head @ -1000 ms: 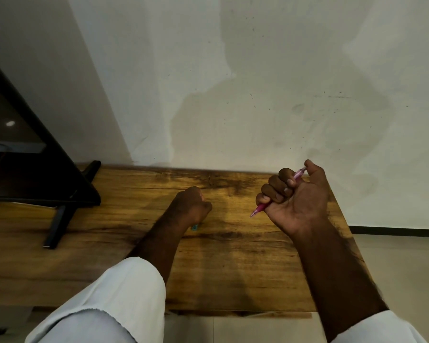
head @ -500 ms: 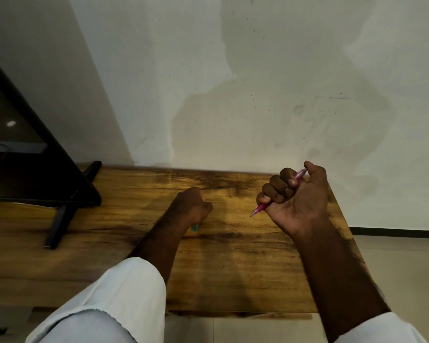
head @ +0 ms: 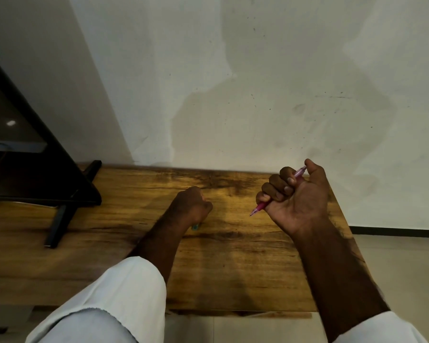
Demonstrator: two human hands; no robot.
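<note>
Well, the right hand's fingers (head: pixel 278 185) are wrapped tight round a pink pen (head: pixel 260 207), fist-fashion. Its tip pokes out toward seven o'clock and its button end sits under the thumb (head: pixel 316 170) at one o'clock. The right hand (head: pixel 300 201) hangs over the wooden table (head: pixel 233 268) near its three o'clock edge, clear of the surface as far as I can judge.

To click the pen cleanly, I'd say the thumb should press straight down the barrel's line while the fingers stop the barrel sliding; a skewed push could slip off the small button.

Over at nine o'clock from it, the left hand (head: pixel 192 206) is balled knuckles-up on the tabletop. A teal item (head: pixel 195 227) peeps out beneath it at six o'clock, so it seems to grip that, though its fingers are hidden.

Farther off at ten o'clock, a black screen (head: pixel 22 157) stands on its stand foot (head: pixel 60 224) against the pale wall (head: pixel 258 82).
</note>
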